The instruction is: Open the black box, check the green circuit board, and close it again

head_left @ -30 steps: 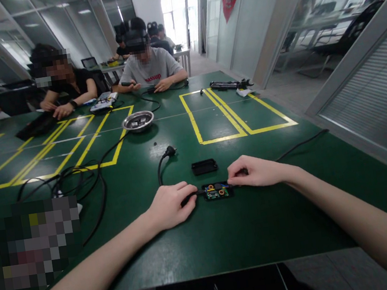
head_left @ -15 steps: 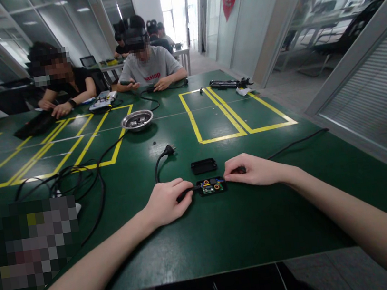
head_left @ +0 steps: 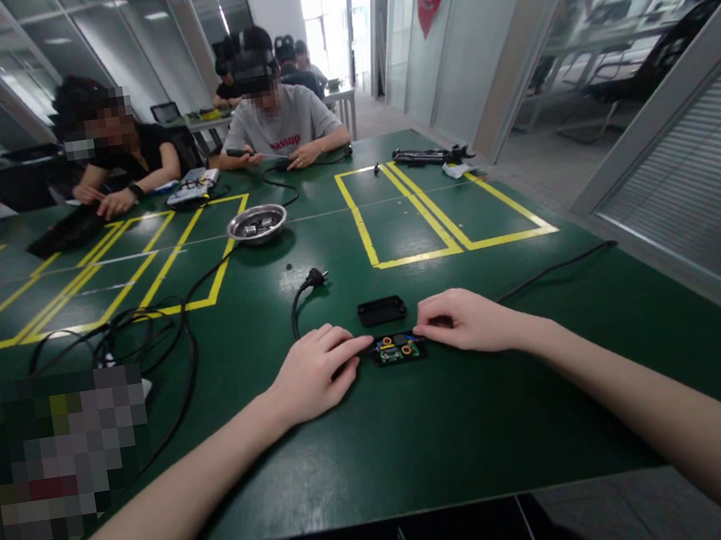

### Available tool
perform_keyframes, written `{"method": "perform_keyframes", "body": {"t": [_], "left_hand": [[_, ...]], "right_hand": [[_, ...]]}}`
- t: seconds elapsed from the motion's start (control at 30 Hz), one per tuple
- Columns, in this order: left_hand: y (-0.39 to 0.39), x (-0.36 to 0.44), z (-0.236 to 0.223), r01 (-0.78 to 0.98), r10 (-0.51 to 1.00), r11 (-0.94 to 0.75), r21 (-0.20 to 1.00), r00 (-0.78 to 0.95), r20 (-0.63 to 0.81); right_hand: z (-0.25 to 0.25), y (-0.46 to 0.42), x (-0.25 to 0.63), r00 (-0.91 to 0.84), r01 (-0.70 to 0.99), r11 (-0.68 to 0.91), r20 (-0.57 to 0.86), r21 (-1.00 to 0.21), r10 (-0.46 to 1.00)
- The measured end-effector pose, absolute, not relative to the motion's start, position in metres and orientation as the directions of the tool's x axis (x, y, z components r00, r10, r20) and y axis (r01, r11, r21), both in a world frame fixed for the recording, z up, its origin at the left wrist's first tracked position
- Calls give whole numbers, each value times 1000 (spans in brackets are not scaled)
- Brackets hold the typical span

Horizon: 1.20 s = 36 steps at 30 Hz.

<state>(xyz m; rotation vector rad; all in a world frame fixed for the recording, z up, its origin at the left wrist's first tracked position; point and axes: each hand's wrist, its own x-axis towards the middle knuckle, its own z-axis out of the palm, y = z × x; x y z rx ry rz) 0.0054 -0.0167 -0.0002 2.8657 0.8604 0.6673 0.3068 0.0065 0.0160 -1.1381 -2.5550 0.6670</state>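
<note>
Head view: left hand [head_left: 317, 374] now reaches the case [head_left: 400, 358], mid-frame; both ends attended.
Right hand [head_left: 471, 320] pinches cord [head_left: 561, 267]; left grip unclear.

This is a workshop set up inside an office: glass partitions [head_left: 462, 41] run along the upper right of the frame, and a green desk [head_left: 333, 453] marked with yellow tape outlines [head_left: 416, 258] fills the middle; a metal bowl [head_left: 258, 227] of small parts left of centre, coiled black cables [head_left: 135, 337] at the left and people [head_left: 278, 125] seated working at the upper left show shared bench work
</note>
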Motion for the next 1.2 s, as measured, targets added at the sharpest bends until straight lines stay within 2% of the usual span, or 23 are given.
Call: {"method": "perform_keyframes", "body": {"t": [0.33,0.53,0.63,0.73,0.8,0.97,1.2], "left_hand": [[-14,3,-3,451,517,-856,253,771,372],[-14,6,-2,482,522,-853,201,777,353],[-14,7,-1,504,532,-846,176,773,345],[-14,7,-1,514,537,-841,167,762,361],[-14,6,-3,508,535,-843,178,757,374],[-13,5,-8,497,541,-841,213,770,339],[-16,4,-4,463,524,-851,249,782,336]], "right_hand": [[19,3,301,-638,671,595,65,-441,767],[19,1,291,-532,779,504,30,-372,846],[15,3,292,-512,769,513,115,-381,851],[8,5,296,-536,708,600,269,-373,800],[2,9,298,-584,651,666,319,-364,746],[-4,16,303,-682,502,716,287,-484,673],[4,11,300,-607,383,641,342,-665,717]]}}
